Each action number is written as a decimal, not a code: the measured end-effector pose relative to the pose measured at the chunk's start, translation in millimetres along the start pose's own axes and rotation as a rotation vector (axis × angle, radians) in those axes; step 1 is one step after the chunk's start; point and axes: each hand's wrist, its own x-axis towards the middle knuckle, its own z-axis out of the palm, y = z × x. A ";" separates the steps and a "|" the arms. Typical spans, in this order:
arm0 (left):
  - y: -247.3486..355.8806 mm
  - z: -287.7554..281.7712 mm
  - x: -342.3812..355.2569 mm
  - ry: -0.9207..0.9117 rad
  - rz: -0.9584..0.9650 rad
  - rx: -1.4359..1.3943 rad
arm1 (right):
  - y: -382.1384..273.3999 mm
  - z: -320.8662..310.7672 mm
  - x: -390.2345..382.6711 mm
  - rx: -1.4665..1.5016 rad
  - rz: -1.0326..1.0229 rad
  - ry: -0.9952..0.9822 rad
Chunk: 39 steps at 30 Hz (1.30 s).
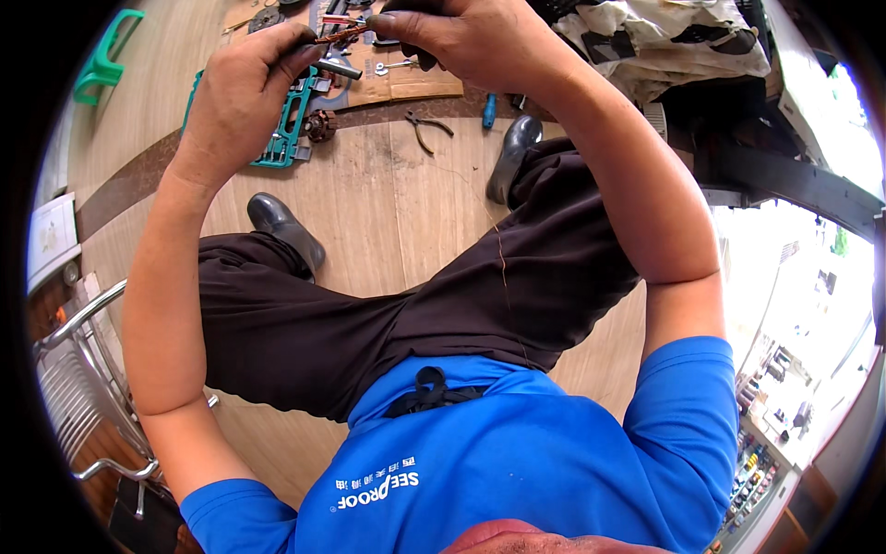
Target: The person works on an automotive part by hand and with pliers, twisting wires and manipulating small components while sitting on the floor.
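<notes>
Up at the top of the head view, a twisted bundle of copper wire (341, 35) stretches between my two hands. My left hand (235, 97) pinches its left end between thumb and fingers. The fingers of my right hand (452, 35), dark with grime, close on the other end. Just below the wire lie a dark metal tube (340, 69) and a small spanner (397, 66) on a cardboard sheet (425, 87). One thin copper strand (504, 263) trails down over my right trouser leg.
Nearby on the floor are an opened green socket-set case (293, 125), a motor armature (320, 126), pliers (428, 129) and a blue-handled screwdriver (489, 113). A green stool (106, 57) stands far left, a metal chair (83, 388) near left. White cloth (664, 42) lies at the right.
</notes>
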 end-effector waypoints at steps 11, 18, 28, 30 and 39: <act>-10.0 -0.4 -2.0 0.042 -0.045 0.079 | 23.1 -0.4 8.5 -0.027 0.037 0.103; -14.6 0.0 -1.0 0.068 0.110 0.134 | 171.4 -0.7 38.1 -0.840 -0.115 0.186; -2.8 -17.6 -8.3 -0.013 -0.059 0.003 | 434.0 165.0 -78.6 -0.737 0.742 -0.290; -11.7 -21.2 -7.4 -0.001 0.026 0.074 | 446.9 175.4 -92.8 -0.779 0.818 -0.188; -34.3 -31.8 -2.3 -0.048 -0.081 0.032 | 443.6 125.7 -46.9 -0.543 1.117 0.303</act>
